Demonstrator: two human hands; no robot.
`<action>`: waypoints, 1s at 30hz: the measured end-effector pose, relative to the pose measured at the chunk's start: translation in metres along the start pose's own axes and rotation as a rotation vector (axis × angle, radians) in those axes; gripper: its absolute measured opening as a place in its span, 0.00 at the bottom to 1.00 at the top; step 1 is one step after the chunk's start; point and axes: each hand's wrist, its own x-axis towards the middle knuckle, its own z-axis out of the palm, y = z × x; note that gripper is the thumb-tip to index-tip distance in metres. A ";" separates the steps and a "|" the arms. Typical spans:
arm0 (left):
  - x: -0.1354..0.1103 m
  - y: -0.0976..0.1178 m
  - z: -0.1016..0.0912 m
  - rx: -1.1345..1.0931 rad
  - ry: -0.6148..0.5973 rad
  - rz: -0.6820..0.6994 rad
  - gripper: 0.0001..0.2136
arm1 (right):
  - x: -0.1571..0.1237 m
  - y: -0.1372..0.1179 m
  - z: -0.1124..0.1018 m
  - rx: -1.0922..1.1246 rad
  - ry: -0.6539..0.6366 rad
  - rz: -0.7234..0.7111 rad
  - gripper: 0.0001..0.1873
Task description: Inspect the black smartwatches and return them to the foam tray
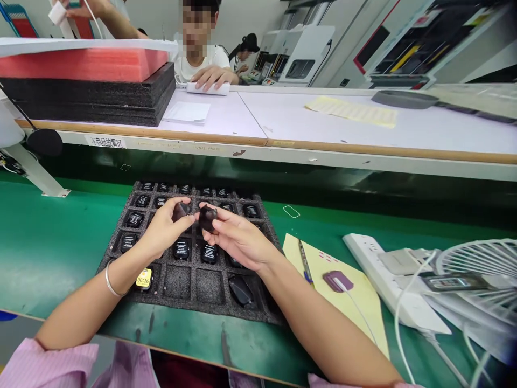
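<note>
My left hand (167,226) is closed, thumb and fingers round a dark, rounded piece (180,210) that looks like a smartwatch body. Close beside it, my right hand (240,237) grips a black smartwatch body (208,217) between thumb and fingers. Both hands are above a black foam tray (175,283) whose square pockets hold several dark smartwatch bodies, many with white text on their faces. One smartwatch (144,278) at the front left shows a lit yellow screen reading 00:16. Another dark smartwatch body (241,291) lies tilted in a front pocket at the right.
Right of the tray, a yellow sheet (363,302) carries a pen (306,261) and a purple charging pad (338,281). Beyond are a white power strip (363,253) and a fan (480,264). Foam blocks (81,99) sit on the raised shelf; a co-worker (197,59) is behind it.
</note>
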 end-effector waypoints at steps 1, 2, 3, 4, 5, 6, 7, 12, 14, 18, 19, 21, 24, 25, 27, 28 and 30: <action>-0.001 -0.003 -0.001 -0.013 -0.014 -0.028 0.18 | 0.001 0.002 -0.002 -0.001 -0.012 0.007 0.28; -0.003 -0.006 -0.002 -0.026 -0.030 -0.054 0.19 | 0.002 0.005 -0.003 -0.001 -0.022 0.012 0.29; -0.004 -0.008 -0.002 -0.025 -0.038 -0.060 0.19 | 0.002 0.007 -0.004 -0.004 -0.031 0.016 0.30; -0.005 -0.010 -0.002 -0.011 -0.034 -0.047 0.18 | 0.003 0.008 -0.005 -0.007 -0.038 0.019 0.29; -0.006 -0.012 -0.002 0.016 -0.023 -0.024 0.18 | 0.002 0.010 -0.005 -0.010 -0.039 0.018 0.29; -0.007 -0.013 -0.001 0.048 -0.010 0.001 0.18 | 0.002 0.011 -0.004 -0.009 -0.034 0.014 0.29; -0.008 -0.015 0.000 0.082 0.003 0.024 0.18 | 0.001 0.013 -0.003 -0.005 -0.025 0.006 0.29; -0.014 -0.022 0.006 0.131 0.048 0.089 0.21 | -0.002 0.016 0.000 0.044 0.002 -0.009 0.30; -0.016 -0.022 0.008 0.122 0.052 0.110 0.21 | -0.002 0.017 0.000 0.050 -0.008 0.006 0.30; -0.017 -0.021 0.009 0.129 0.082 0.126 0.19 | -0.002 0.021 -0.001 0.047 -0.033 0.042 0.29; -0.017 -0.021 0.009 0.136 0.092 0.135 0.19 | -0.002 0.021 -0.002 0.050 -0.040 0.047 0.29; -0.017 -0.020 0.010 0.150 0.107 0.164 0.19 | -0.003 0.021 -0.001 0.064 -0.050 0.046 0.28; -0.017 -0.020 0.010 0.157 0.118 0.194 0.18 | -0.003 0.021 -0.001 0.097 -0.051 0.042 0.29; -0.017 -0.020 0.010 0.161 0.118 0.192 0.19 | -0.003 0.021 0.000 0.105 -0.053 0.042 0.28; -0.017 -0.021 0.010 0.169 0.119 0.189 0.19 | -0.003 0.021 0.000 0.119 -0.069 0.037 0.26; -0.017 -0.022 0.010 0.172 0.120 0.189 0.19 | -0.003 0.021 -0.001 0.124 -0.078 0.029 0.25; -0.017 -0.023 0.011 0.169 0.117 0.187 0.19 | -0.002 0.022 -0.001 0.129 -0.095 0.012 0.24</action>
